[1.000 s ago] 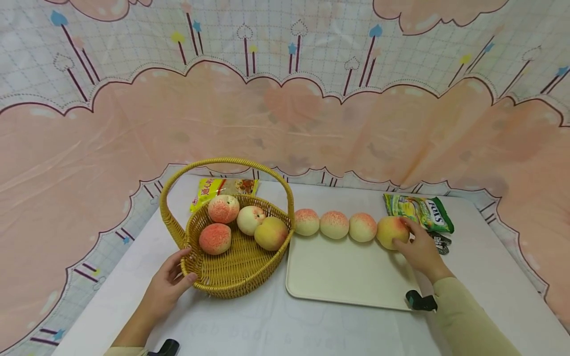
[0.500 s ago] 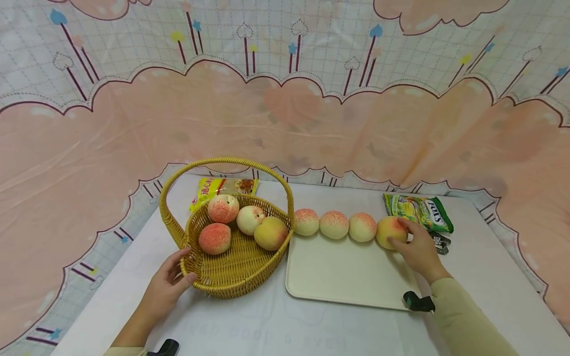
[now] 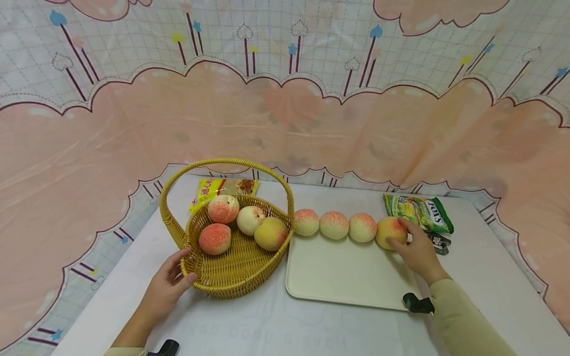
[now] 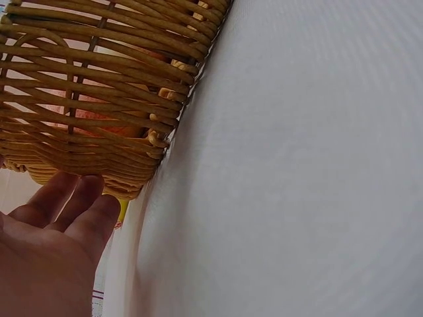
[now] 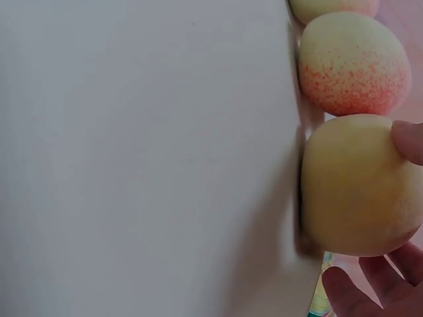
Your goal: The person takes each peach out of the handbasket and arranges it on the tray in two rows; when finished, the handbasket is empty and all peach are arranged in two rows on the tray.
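Note:
A yellow wicker basket [image 3: 236, 277] with a tall arched handle stands left of centre. My left hand [image 3: 162, 287] holds its near left side, thumb and fingers at the rim; the left wrist view shows fingertips [image 4: 99, 214] against the weave. Several peaches lie inside, two reddish [image 3: 215, 239], one pale [image 3: 248, 219] and one yellow [image 3: 271, 234]. Along the far edge of a cream tray [image 3: 352, 277] runs a row of three pale pink peaches [image 3: 334, 225] with a yellow peach [image 3: 387, 232] at its right end. My right hand [image 3: 418, 254] holds this yellow peach between thumb and fingers.
Behind the basket lies a yellow snack packet [image 3: 222, 187]. A green FOX'S candy bag [image 3: 418, 212] sits beyond the tray's right corner, with a small dark packet [image 3: 441, 243] beside it. A patterned cloth [image 3: 285, 128] hangs behind the white table [image 3: 249, 326].
The right thumb has shifted slightly to the left across the yellow peach, the wrist moving a little with it. The basket, left hand and other peaches stay where they were.

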Demonstrator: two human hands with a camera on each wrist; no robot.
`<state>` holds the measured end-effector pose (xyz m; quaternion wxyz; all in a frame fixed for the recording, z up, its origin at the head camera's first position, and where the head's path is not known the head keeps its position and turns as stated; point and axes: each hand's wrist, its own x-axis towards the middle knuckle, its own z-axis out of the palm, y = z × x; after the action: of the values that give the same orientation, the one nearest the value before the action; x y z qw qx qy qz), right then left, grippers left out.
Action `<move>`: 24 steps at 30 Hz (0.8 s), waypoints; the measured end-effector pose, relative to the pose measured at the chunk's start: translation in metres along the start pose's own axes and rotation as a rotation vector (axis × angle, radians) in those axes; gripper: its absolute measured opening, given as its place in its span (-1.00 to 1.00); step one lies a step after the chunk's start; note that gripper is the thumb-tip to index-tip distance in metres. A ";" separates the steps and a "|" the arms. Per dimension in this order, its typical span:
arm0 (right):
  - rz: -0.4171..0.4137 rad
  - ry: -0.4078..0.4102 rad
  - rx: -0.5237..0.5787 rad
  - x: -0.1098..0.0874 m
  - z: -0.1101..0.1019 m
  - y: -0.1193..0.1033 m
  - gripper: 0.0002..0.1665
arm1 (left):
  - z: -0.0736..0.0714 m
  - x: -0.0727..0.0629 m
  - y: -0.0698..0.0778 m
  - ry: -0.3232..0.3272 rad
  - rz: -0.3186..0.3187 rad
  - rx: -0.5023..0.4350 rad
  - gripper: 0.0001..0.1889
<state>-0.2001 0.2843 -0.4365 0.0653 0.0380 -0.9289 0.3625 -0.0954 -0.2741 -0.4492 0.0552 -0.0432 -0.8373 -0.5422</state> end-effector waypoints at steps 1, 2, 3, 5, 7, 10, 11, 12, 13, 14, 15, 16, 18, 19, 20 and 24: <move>0.004 -0.004 0.003 0.000 0.000 0.000 -0.15 | 0.000 0.000 0.000 0.000 0.002 0.001 -0.39; 0.004 -0.004 0.005 0.000 0.000 0.000 -0.15 | 0.000 0.000 0.000 -0.001 0.004 -0.003 -0.39; 0.001 -0.003 0.002 -0.001 0.000 0.000 -0.14 | 0.000 0.000 0.000 -0.002 0.005 -0.006 -0.38; -0.010 0.005 0.004 -0.001 0.000 0.000 -0.14 | 0.000 0.001 0.000 -0.003 0.008 -0.013 -0.38; -0.031 0.028 -0.002 -0.001 -0.001 -0.001 -0.15 | 0.000 0.001 0.000 -0.006 0.009 -0.017 -0.38; -0.066 0.069 0.001 -0.002 -0.003 -0.004 -0.15 | 0.000 0.001 0.000 -0.009 0.008 -0.020 -0.38; -0.080 0.086 0.004 -0.003 -0.004 -0.006 -0.15 | 0.000 0.001 0.000 -0.010 0.008 -0.020 -0.38; -0.094 0.102 0.009 -0.003 -0.005 -0.008 -0.16 | 0.000 0.000 0.000 -0.009 0.009 -0.019 -0.38; -0.107 0.113 0.016 -0.003 -0.006 -0.010 -0.16 | 0.000 0.000 0.000 -0.009 0.009 -0.020 -0.38; -0.118 0.121 0.023 -0.004 -0.007 -0.013 -0.16 | 0.000 0.000 0.001 -0.007 0.009 -0.019 -0.38; -0.128 0.126 0.030 -0.004 -0.007 -0.017 -0.16 | 0.000 0.000 0.001 -0.006 0.009 -0.019 -0.38; -0.136 0.129 0.034 -0.004 -0.007 -0.021 -0.17 | 0.000 0.000 0.001 -0.005 0.009 -0.020 -0.38; -0.152 0.123 0.043 -0.005 -0.007 -0.029 -0.17 | 0.000 0.000 0.001 -0.003 0.010 -0.019 -0.39; -0.159 0.116 0.043 -0.005 -0.006 -0.033 -0.17 | 0.000 0.000 0.001 -0.002 0.010 -0.019 -0.39; -0.166 0.105 0.046 -0.006 -0.004 -0.038 -0.17 | 0.000 0.000 0.001 -0.002 0.010 -0.016 -0.39; -0.230 0.055 0.048 -0.006 0.002 -0.054 -0.18 | 0.000 0.000 0.001 0.001 0.001 -0.015 -0.39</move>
<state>-0.1882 0.2430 -0.4024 0.1309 0.1358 -0.9073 0.3757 -0.0954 -0.2739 -0.4487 0.0556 -0.0439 -0.8332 -0.5484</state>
